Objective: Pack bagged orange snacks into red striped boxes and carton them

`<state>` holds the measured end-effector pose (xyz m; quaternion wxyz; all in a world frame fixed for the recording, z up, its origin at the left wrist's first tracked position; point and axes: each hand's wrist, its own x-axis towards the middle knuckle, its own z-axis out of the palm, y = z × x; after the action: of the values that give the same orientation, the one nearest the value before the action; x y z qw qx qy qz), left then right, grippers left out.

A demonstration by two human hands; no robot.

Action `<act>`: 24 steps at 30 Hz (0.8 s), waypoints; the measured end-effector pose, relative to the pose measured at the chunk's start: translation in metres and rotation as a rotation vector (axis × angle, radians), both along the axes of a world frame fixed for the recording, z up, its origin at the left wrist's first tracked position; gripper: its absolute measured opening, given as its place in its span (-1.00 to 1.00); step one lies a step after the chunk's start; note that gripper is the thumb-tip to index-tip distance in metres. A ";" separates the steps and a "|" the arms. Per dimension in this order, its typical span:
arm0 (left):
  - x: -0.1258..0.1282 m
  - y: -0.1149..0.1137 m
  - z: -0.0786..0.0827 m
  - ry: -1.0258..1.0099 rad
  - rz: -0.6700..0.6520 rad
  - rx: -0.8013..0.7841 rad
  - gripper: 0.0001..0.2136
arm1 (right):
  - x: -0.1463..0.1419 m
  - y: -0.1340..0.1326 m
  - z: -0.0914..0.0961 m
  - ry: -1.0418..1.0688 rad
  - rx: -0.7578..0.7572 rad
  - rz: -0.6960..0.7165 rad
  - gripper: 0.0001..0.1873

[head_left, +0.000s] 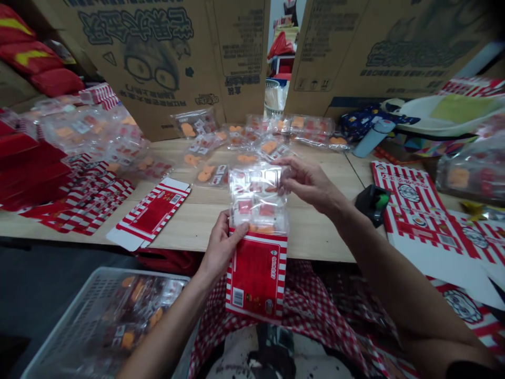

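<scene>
My left hand [223, 242] grips a red-and-white striped box [256, 279] near its upper end, thumb on top. From that end sticks out a clear plastic pack [258, 197] with orange and red pieces inside. The pack's lower edge meets the box, and I cannot see how deep it sits. My right hand [305, 184] pinches the upper right edge of the pack. A second striped box [153, 213], flattened or empty with its white flaps out, lies on the table to the left.
Clear packs [213, 173] lie scattered over the wooden table [315, 237]. Striped boxes [79, 195] and more packs are piled at left. A black tape dispenser [373, 204], flat striped cartons [420, 210] and a blue bottle [374, 138] are at right. Below left stands a white basket [98, 276]; cardboard boxes [236, 47] stand behind.
</scene>
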<state>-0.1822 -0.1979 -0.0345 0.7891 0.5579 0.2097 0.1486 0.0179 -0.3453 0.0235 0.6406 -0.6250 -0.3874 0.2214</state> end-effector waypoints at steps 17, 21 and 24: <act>-0.004 0.004 -0.002 0.125 0.098 -0.114 -0.77 | -0.020 -0.011 -0.026 -0.681 -0.412 0.650 -0.69; -0.004 0.004 0.008 0.174 -0.019 -0.049 -0.72 | -0.033 -0.007 -0.012 -0.763 -0.457 0.651 -0.61; -0.009 0.006 0.004 0.109 0.095 0.166 -0.68 | -0.051 -0.014 -0.003 -0.959 -0.561 0.444 -0.74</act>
<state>-0.1909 -0.1914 -0.0305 0.7196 0.6180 0.2657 0.1722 -0.0332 -0.3597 0.0200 0.1432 -0.7046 -0.6813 0.1370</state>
